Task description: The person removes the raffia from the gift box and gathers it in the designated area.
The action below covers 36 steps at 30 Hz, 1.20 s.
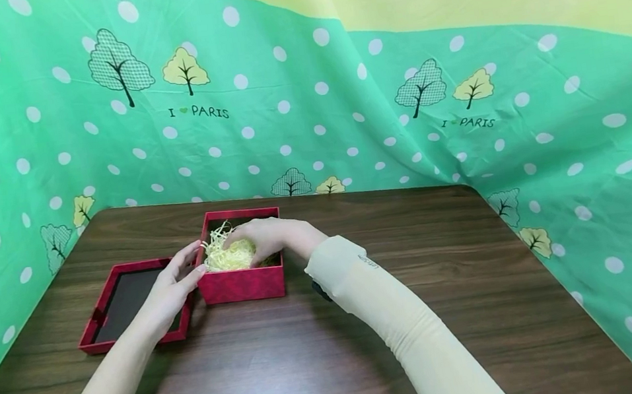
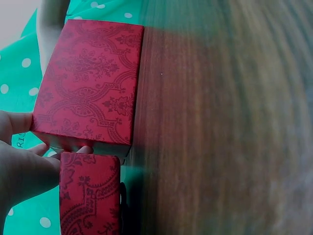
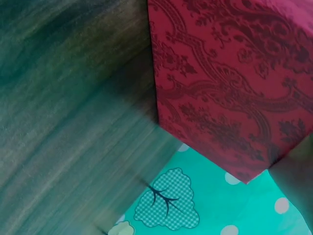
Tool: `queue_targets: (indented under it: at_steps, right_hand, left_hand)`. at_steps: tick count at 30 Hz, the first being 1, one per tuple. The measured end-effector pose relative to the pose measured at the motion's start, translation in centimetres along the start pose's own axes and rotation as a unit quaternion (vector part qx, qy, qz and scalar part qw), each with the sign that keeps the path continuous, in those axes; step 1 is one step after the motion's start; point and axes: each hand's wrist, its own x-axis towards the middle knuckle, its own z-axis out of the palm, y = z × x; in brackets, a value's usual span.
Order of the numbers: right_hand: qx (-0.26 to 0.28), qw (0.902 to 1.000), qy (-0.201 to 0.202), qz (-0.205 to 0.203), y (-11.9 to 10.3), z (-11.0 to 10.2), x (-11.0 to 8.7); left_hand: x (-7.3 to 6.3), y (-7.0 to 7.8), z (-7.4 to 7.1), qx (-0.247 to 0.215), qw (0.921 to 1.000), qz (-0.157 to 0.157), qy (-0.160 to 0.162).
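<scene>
The head view looks forward and down from above the near edge of the table (image 1: 420, 263), taking in both forearms, the red box (image 1: 242, 283) and the green backdrop (image 1: 340, 107). The left wrist view sits very near the box (image 2: 90, 81), facing its patterned side across the tabletop. The right wrist view is closer still, against another side of that same box (image 3: 234, 83).

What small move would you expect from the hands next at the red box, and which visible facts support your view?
Probably the right hand presses the shredded paper flatter into the red box. It rests on the pale shreds, which rise above the rim, while the left hand touches the box's left wall. The lid lies upturned beside it.
</scene>
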Motion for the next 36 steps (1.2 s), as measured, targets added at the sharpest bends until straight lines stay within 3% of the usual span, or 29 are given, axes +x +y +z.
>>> queue_targets:
  at_steps: [7,14,24,36]
  right_hand:
    - [-0.004,0.9998,0.012,0.017,0.0,0.1,-0.1]
    - [-0.015,0.9993,0.034,-0.004,0.1,0.0,-0.3]
    - [0.011,0.9975,0.066,-0.023,0.4,0.0,-0.5]
    - [0.035,0.9945,0.097,-0.02,0.3,-1.7,-1.8]
  left_hand:
    - [0.2,0.0,0.2,-0.002,1.0,0.001,0.002]
    - [0.3,0.1,0.3,-0.004,1.0,-0.003,0.005]
    - [0.2,0.1,0.3,-0.013,0.9999,-0.003,0.006]
    - [-0.1,0.2,0.3,-0.012,0.9999,0.002,0.009]
